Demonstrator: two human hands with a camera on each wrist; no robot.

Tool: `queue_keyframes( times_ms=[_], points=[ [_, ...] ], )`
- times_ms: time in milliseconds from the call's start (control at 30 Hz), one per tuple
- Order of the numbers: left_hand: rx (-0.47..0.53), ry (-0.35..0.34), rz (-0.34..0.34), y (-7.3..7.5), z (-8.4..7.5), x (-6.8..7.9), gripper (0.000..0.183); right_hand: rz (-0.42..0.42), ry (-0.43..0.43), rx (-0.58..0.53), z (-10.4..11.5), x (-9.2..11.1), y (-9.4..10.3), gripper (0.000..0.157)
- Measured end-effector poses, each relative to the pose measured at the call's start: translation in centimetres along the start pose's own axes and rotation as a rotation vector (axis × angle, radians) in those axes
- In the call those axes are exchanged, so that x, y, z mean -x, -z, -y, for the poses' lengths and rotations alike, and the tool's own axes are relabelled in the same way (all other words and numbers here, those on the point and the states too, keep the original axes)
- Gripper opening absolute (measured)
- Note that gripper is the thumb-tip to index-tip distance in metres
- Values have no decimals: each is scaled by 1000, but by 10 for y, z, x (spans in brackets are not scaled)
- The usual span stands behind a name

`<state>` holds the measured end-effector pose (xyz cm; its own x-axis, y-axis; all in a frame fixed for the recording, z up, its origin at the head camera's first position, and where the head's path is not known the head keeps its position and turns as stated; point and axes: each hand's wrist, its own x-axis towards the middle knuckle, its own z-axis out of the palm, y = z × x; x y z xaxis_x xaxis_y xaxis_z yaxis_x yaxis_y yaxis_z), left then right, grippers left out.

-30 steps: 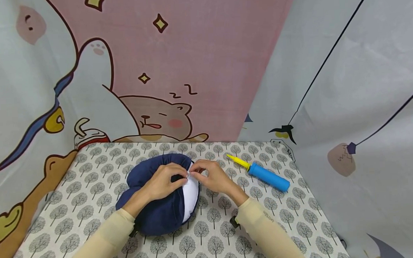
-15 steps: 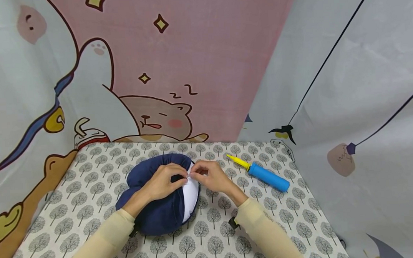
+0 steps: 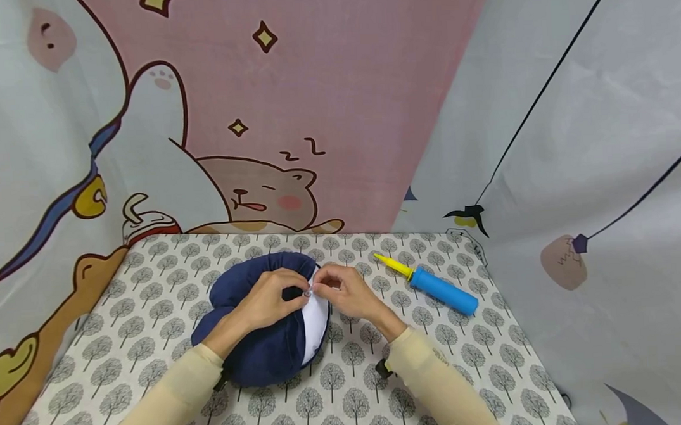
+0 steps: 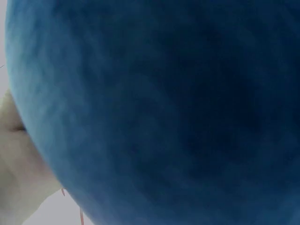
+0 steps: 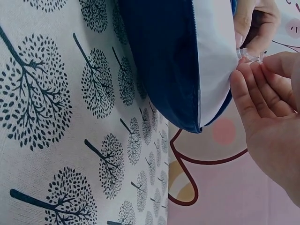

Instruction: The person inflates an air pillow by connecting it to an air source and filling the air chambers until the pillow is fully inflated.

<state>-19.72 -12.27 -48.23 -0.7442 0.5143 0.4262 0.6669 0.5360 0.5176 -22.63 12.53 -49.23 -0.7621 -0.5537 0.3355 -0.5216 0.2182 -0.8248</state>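
A navy neck pillow (image 3: pixel 267 358) lies on the cloth, its cover parted along the right side over a white inner bladder (image 3: pixel 316 331). Out of that bladder sticks a small clear plastic valve (image 5: pixel 251 56). My left hand (image 3: pixel 269 299) reaches across the pillow and pinches the valve at its base. From the right, my right hand (image 3: pixel 348 292) pinches the valve's outer end between thumb and fingers. Navy fabric (image 4: pixel 154 112) fills most of the left wrist view and hides the left fingers there. Whether the valve's cap is on or off is too small to tell.
A blue hand pump (image 3: pixel 443 291) with a yellow nozzle (image 3: pixel 393 265) lies on the tree-print cloth (image 3: pixel 354 405), right of the pillow. Printed curtains (image 3: pixel 370 97) rise behind the table and at both sides.
Both hands stay at the valve with only slight finger movement. A bit more of the clear valve shows between the fingertips now. Pillow and pump keep their places.
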Motion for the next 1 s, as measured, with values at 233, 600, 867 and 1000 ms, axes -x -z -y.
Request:
queue_keyframes(
  times_ms=[233, 600, 867, 1000],
  points=[
    [12, 3, 25, 2, -3, 2, 14, 8, 33, 3, -1, 0, -1, 6],
    [-10, -12, 25, 2, -3, 2, 10, -62, 176, 113, -8, 1, -9, 5],
    [-11, 3, 28, 1, -3, 3, 11, -88, 317, 249, -7, 1, -14, 6],
    [-6, 10, 34, 2, -4, 3, 11, -72, 337, 299, -5, 2, -14, 7]
  ],
)
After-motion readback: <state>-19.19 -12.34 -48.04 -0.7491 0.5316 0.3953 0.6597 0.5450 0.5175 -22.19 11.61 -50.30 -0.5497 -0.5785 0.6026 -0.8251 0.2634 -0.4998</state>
